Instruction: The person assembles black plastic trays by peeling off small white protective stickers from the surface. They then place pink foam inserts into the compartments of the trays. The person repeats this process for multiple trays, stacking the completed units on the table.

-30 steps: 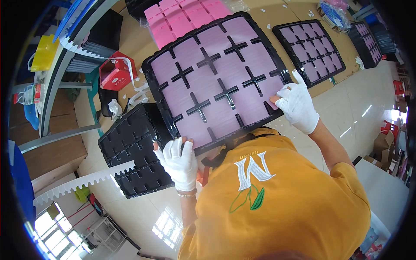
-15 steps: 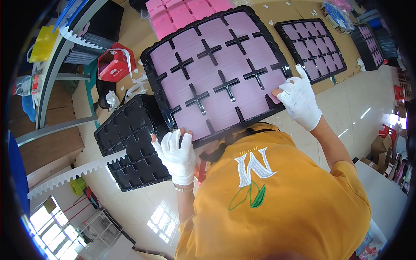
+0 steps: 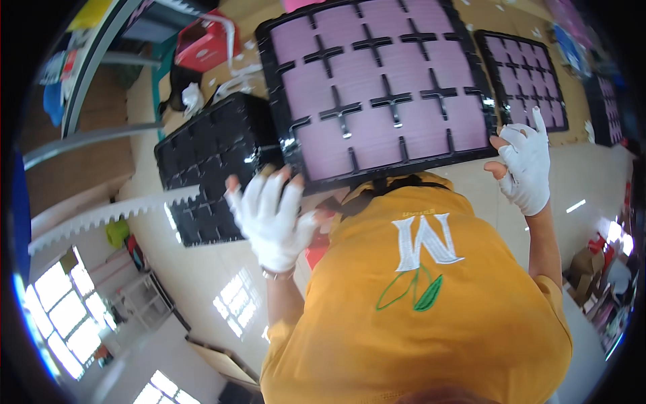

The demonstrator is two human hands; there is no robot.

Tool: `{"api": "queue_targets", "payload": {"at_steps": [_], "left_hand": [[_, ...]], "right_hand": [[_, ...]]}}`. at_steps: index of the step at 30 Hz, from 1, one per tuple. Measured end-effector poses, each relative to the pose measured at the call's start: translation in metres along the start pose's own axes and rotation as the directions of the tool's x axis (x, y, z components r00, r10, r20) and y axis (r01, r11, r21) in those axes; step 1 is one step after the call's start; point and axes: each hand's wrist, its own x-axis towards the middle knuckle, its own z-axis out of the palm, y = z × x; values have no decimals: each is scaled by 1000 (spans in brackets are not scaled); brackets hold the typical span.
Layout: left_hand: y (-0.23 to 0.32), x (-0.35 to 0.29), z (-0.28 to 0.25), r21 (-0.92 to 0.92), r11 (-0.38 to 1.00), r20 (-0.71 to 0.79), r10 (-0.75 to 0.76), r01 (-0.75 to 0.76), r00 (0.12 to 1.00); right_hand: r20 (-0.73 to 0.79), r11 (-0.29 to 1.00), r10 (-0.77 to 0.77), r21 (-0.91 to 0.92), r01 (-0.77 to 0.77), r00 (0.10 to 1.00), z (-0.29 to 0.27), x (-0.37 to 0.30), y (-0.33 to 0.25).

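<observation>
A large black plastic tray [image 3: 406, 165] with cross-shaped dividers and lilac, foam-like sheet in its compartments lies in front of me. My left hand [image 3: 269, 219], in a white glove with bare fingertips, spreads its fingers just off the tray's near left corner and holds nothing. Beside the near right corner is my right hand [image 3: 525, 165], gloved the same way. Its thumb stands apart from the bent fingers and one finger points up. Nothing shows in its grasp; whether a fingertip touches the rim I cannot tell.
Black empty-looking trays [image 3: 215, 161] are stacked at the left, close to my left hand. A smaller lilac-filled tray [image 3: 525, 74] lies at the far right. A red box [image 3: 205, 44] sits at the back left, near a metal shelf frame [image 3: 87, 77]. A white toothed strip [image 3: 114, 215] juts in from the left.
Both hands have come off the large tray's edge, where they rested before. The left fingers have spread; the right hand has shifted outward. The whole view has shifted too.
</observation>
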Motion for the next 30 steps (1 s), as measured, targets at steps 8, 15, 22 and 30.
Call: {"api": "queue_targets", "payload": {"at_steps": [8,15,22,30], "left_hand": [[20,25,57,-172,976,213,167,-131,963],[5,1,41,-55,992,313,124,-112,942],[9,10,31,-94,992,311,106,-80,944],[-28,12,29,-196,979,205,101,-60,974]], "right_hand": [[284,991,-102,-49,121,953,34,32,-7],[424,987,66,-161,4,903,21,4,8],[347,995,-5,-94,41,938,18,19,-4],[158,999,-20,47,12,987,26,20,29]]}}
